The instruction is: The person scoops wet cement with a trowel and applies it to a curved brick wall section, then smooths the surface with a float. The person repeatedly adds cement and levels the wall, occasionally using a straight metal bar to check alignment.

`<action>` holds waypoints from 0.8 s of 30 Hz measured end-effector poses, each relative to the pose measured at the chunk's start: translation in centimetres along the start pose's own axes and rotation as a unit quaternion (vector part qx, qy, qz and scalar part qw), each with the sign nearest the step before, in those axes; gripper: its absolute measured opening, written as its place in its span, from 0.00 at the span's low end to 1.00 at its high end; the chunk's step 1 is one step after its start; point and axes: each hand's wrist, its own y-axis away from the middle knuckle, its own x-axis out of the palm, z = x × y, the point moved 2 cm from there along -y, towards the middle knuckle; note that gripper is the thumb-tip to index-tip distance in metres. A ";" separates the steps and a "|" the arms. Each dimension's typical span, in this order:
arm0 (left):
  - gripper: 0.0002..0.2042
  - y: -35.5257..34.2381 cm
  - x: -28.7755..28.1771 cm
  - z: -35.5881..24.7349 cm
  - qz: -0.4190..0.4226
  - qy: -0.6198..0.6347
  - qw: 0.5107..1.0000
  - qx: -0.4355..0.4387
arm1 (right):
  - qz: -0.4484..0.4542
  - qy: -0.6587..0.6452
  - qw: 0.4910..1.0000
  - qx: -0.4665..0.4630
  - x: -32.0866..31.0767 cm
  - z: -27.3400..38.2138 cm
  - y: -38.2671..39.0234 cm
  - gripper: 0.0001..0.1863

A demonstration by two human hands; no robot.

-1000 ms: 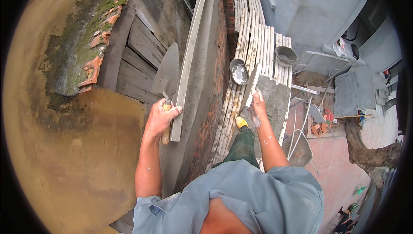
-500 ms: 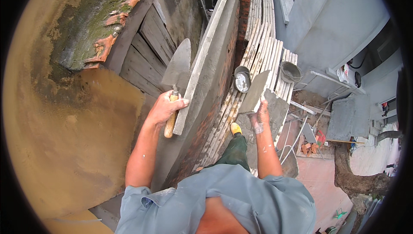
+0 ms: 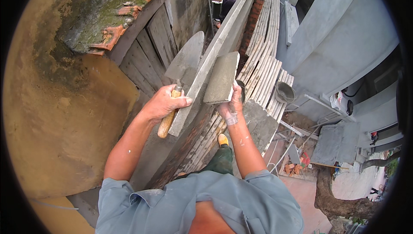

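My left hand (image 3: 165, 103) grips the wooden handle of a pointed steel trowel (image 3: 186, 61), blade pointing away beside the top of a tall brick wall (image 3: 223, 44). My right hand (image 3: 231, 107) holds a grey rectangular float (image 3: 222, 77) with wet mortar on it, just right of the wall top. My yellow boot (image 3: 223, 139) stands on bamboo scaffold poles (image 3: 262, 72) below.
A mossy tiled roof (image 3: 107, 23) and a wooden plank door (image 3: 148, 49) lie left of the wall. A grey bucket (image 3: 284, 92) sits on the scaffold poles. Another person (image 3: 227, 3) stands far along the wall. Grey slabs (image 3: 335, 141) and debris lie on the ground at right.
My right hand has lifted the float up from the scaffold side to beside the wall top. The left hand with the trowel has stayed at the wall. My view has shifted along the wall.
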 end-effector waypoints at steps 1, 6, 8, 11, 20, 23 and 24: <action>0.19 0.1 0.1 -0.4 0.006 -0.001 1.000 0.011 | 0.007 -0.014 1.000 0.005 1.1 0.1 -1.5 0.35; 0.18 0.5 0.8 -2.3 -0.006 -0.043 0.999 0.023 | 0.086 -0.097 0.991 0.017 4.6 1.2 -7.7 0.34; 0.17 0.7 1.0 -3.1 -0.012 -0.068 0.997 0.024 | 0.090 -0.109 0.990 0.006 5.1 1.6 -9.0 0.34; 0.16 1.3 1.0 -4.5 -0.021 -0.104 0.994 0.037 | 0.098 -0.112 0.989 -0.017 5.6 1.8 -9.6 0.33; 0.23 8.2 -0.9 -6.1 -0.074 -0.301 0.945 0.108 | 0.095 -0.060 0.993 -0.041 10.5 -0.1 -5.5 0.38; 0.24 12.5 -2.9 -6.0 -0.123 -0.336 0.926 0.118 | 0.141 -0.084 0.986 0.024 14.4 -1.2 -4.2 0.37; 0.22 13.7 -3.8 -6.1 -0.145 -0.343 0.922 0.104 | 0.171 -0.097 0.979 0.046 16.1 -1.8 -3.9 0.36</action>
